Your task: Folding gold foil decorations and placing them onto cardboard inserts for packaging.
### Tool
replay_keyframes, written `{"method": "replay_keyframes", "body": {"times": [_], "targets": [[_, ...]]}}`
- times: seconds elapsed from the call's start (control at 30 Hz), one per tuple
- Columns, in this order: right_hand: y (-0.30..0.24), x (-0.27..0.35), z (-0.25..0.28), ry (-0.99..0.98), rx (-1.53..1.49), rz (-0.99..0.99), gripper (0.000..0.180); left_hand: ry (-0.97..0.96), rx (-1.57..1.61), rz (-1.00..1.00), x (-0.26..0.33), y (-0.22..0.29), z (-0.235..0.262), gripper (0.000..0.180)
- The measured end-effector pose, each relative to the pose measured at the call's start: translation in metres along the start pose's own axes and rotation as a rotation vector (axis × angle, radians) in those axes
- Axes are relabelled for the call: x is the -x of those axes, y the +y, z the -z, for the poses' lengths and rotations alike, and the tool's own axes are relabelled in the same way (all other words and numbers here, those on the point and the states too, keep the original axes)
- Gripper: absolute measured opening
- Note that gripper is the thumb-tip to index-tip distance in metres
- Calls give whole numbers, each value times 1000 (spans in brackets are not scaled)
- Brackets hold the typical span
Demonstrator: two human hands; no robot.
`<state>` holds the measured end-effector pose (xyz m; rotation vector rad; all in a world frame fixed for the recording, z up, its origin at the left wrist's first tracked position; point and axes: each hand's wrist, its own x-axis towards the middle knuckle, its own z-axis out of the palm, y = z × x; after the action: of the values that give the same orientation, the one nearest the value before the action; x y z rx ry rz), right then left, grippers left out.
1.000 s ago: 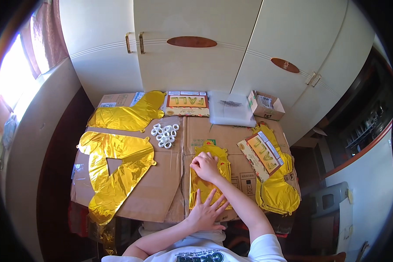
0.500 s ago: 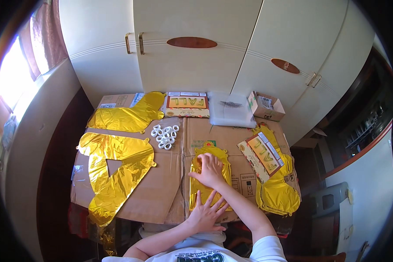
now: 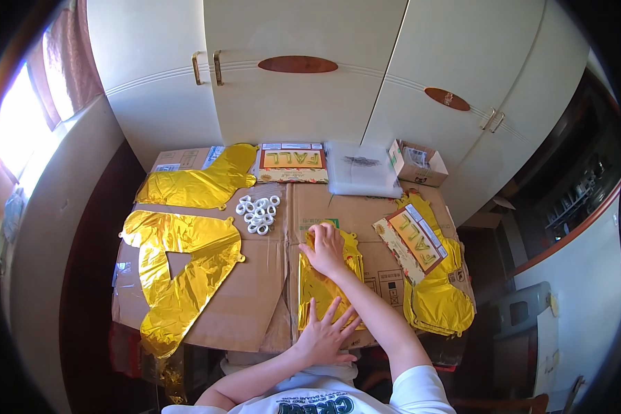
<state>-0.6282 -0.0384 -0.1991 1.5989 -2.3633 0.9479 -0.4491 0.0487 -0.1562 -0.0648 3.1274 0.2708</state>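
Observation:
In front of me lies a folded gold foil balloon [image 3: 330, 276], flat on the cardboard. Toward its far left edge, my right hand [image 3: 324, 248] is bent over the foil, its fingers curled down and closed on it; the fingertips are partly hidden. My left hand [image 3: 324, 337] rests at the near end of the same foil, fingers spread and palm down, holding nothing. To the right lies a stack of gold foil balloons [image 3: 438, 300], with a printed card [image 3: 412, 240] on top.
Two gold foil balloons, a large letter-shaped one [image 3: 210, 259] and another [image 3: 186, 188] behind it, lie spread at left. Small white rolls [image 3: 259, 214] are heaped beside them. Along the back are a printed card [image 3: 292, 164], clear plastic bags [image 3: 362, 178] and a small box [image 3: 419, 165]. Cardboard [image 3: 255, 303] covers the table.
My right hand has moved a little away from me, toward the far end of the folded foil. The left hand stays in place. The view has shifted slightly.

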Motion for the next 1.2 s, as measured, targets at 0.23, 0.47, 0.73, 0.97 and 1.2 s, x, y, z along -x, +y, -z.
{"method": "replay_keyframes", "body": {"times": [0.23, 0.47, 0.73, 0.97, 1.2], "targets": [[2, 43, 48, -240, -332, 519, 38, 21, -13, 14, 2, 0, -5, 95], [-29, 69, 79, -527, -155, 335, 64, 73, 42, 1, 5, -2, -12, 91], [-35, 54, 57, -639, -122, 286, 69, 39, 35, 18, 4, -1, -13, 91], [-20, 56, 78, -217, -492, 308, 33, 47, -15, 12, 4, -1, -5, 94], [23, 101, 123, -177, -410, 38, 18, 188, -34, 22, 5, 0, -8, 91]]}}
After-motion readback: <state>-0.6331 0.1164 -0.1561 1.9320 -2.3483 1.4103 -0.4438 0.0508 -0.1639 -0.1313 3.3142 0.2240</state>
